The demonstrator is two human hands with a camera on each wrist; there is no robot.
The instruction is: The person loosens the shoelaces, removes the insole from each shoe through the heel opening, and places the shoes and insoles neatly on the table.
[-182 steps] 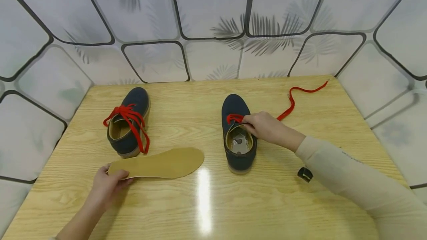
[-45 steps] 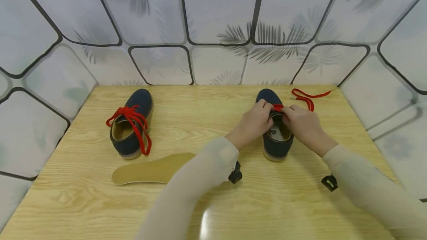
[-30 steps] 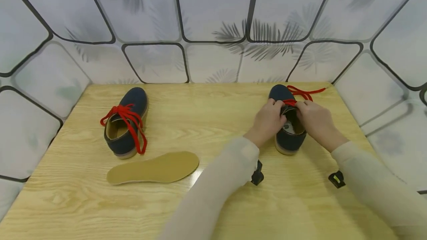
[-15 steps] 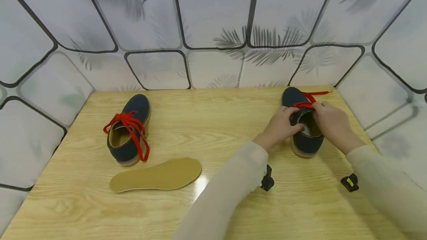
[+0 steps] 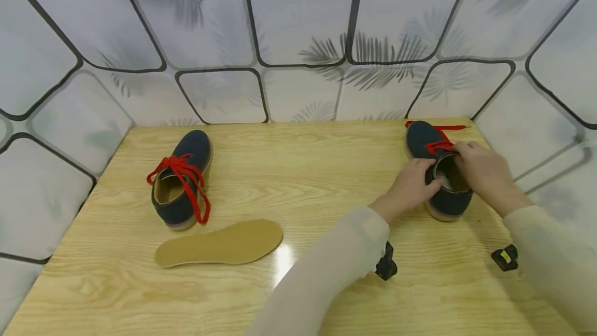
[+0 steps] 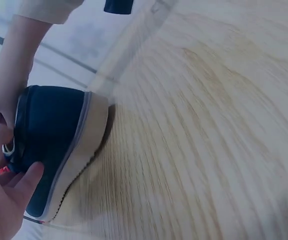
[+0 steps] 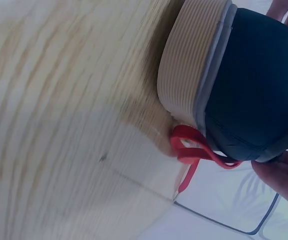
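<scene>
A navy canvas shoe (image 5: 450, 205) with red laces (image 5: 438, 146) stands at the right of the table, toe pointing to the back. My left hand (image 5: 408, 191) pinches the left side of its collar, thumb inside the opening. On the opposite side my right hand (image 5: 485, 172) grips the collar near the lace holes. The left wrist view has the sole (image 6: 73, 165) resting on the wood, with a slim shadow beside it. A loop of red lace (image 7: 186, 142) hangs by the shoe in the right wrist view. The inside of the shoe is partly hidden by my fingers.
A matching navy shoe (image 5: 193, 145), its red laces tied in a bow, stands at the left. In front of it a tan insole (image 5: 219, 243) lies flat on the wooden table (image 5: 298, 170). Patterned panels (image 5: 303, 92) enclose the back and sides.
My left hand has let go of the insole, which now lies on the table, and has taken hold of the right-hand shoe. Both hands have shifted that shoe to the right.
</scene>
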